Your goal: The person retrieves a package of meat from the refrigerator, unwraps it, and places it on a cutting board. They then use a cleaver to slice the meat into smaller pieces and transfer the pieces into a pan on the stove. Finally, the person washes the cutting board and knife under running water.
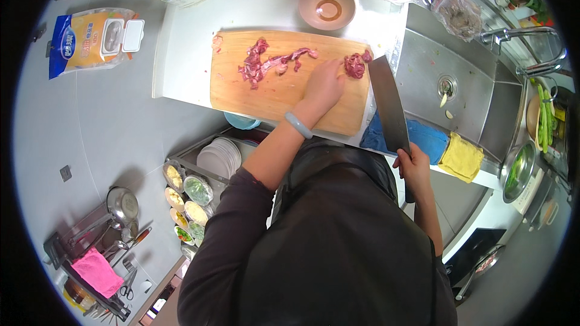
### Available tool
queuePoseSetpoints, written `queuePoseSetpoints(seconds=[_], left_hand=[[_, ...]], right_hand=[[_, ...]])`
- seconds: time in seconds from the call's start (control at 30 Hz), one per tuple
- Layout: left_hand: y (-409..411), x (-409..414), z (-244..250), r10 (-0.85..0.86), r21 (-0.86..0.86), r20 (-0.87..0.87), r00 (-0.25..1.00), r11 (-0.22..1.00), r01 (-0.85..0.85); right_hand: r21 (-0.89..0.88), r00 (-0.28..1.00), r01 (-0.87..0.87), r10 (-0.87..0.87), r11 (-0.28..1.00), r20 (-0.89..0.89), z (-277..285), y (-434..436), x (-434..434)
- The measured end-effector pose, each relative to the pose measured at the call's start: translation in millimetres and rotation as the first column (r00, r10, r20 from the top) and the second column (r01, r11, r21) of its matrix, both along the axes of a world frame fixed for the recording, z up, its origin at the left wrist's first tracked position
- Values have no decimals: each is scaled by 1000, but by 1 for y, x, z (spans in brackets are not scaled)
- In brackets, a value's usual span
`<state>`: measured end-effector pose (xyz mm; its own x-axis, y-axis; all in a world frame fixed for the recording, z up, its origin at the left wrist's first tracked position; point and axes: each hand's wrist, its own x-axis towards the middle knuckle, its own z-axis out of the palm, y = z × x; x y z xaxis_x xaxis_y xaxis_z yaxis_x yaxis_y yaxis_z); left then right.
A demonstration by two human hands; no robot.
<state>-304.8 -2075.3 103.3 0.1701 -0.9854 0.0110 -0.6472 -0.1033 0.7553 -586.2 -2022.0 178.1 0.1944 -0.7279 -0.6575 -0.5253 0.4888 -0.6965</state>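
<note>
My left hand, with a pale bangle at its wrist, is over the right part of a wooden cutting board, its fingertips beside a small heap of raw red meat. Whether the fingers touch the meat I cannot tell. Longer strips of raw meat lie on the board's left and middle. My right hand grips the handle of a broad-bladed cleaver; the blade is just off the board's right edge, above the counter edge and a blue cloth.
A bowl stands behind the board. To the right is a steel sink with a faucet and scraps by the drain. A yellow cloth hangs at the sink's front edge. Stacked plates sit below the counter at left.
</note>
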Motion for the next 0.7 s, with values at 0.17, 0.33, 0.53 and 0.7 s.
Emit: queuePoseSetpoints(seconds=[0.17, 0.33, 0.53, 0.7], left_hand=[[29, 63, -12, 251, 5, 285, 925, 965, -264], [27, 76, -35, 341, -82, 384, 858, 938, -336], [27, 81, -18, 471, 93, -23, 882, 879, -468], [48, 95, 8, 555, 377, -652, 517, 829, -414]], right_hand=[[-19, 998, -69, 69, 997, -2, -2, 1, 4], [-18, 984, -178, 178, 984, -6, -1, -4, 17], [-46, 973, -230, 229, 972, -27, 6, -6, 28], [-101, 980, -199, 201, 975, 11, -2, -2, 26]])
